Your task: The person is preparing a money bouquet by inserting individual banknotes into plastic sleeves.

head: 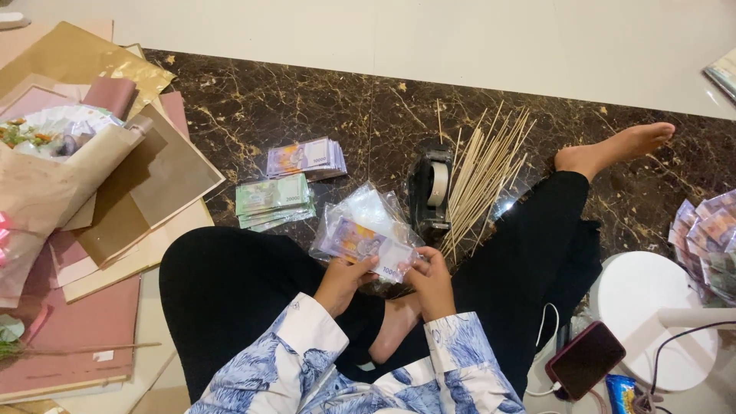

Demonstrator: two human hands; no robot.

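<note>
Sitting cross-legged on the dark marble floor (pixel 322 107), a person is seen with both hands closed on one purple banknote in a clear plastic sleeve (pixel 366 238), held just above the lap. The left hand (pixel 343 282) is pinching the note's lower left edge with thumb on top, and the right hand (pixel 431 277) is pinching the lower right corner; neither hand is spread. The step in hand is judged to be the fitting of the note into its sleeve, or the smoothing of it there; which of the two cannot be told. For the next move, a steady two-handed grip and a flat, uncreased note would be called for. Taking the black tape dispenser (pixel 433 188) as landmark: the held note is just left of it and nearer the person, a bundle of thin wooden sticks (pixel 483 172) is laid touching its right side, a green stack of notes (pixel 274 201) and a purple stack (pixel 305 159) are set well to its left, and sheets of wrapping paper (pixel 146 184) with a paper-wrapped bouquet (pixel 54 153) lie farther left. Nothing is seen standing between the hands and these things, though the person's knees crowd the space.
</note>
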